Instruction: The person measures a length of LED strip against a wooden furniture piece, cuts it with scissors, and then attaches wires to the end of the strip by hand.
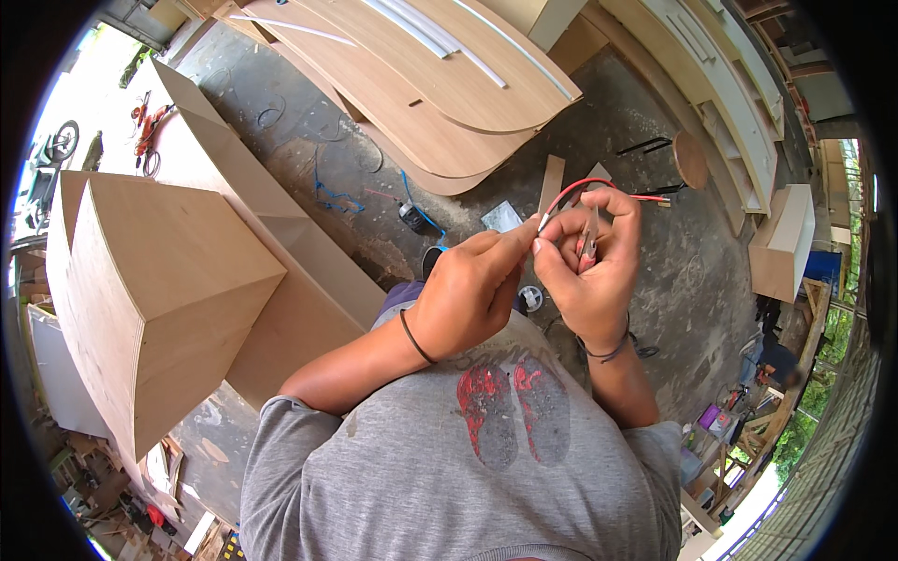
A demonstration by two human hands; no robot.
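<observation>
My left hand [472, 285] is closed, its thumb and forefinger pinching the end of a thin red-and-black cable [572, 187]. From there the cable arcs up and over to the right, past my right hand's fingers. Touching the same end with thumb and forefinger, my right hand [599, 266] is curled around small pliers [589, 245]. Their metal jaws stick up between the fingers and a bit of red handle shows; the rest is hidden in the palm. The cable's far end [662, 200] points right and looks pale at the tip.
A long curved wooden panel [412, 112] carrying white strips lies ahead. Large plywood cabinets [187, 271] stand on the left, with a red power tool [148, 126] on one. On the concrete floor lie a dark cordless tool [412, 217] and blue cord [335, 198]. A round-seated stool [690, 160] is at right.
</observation>
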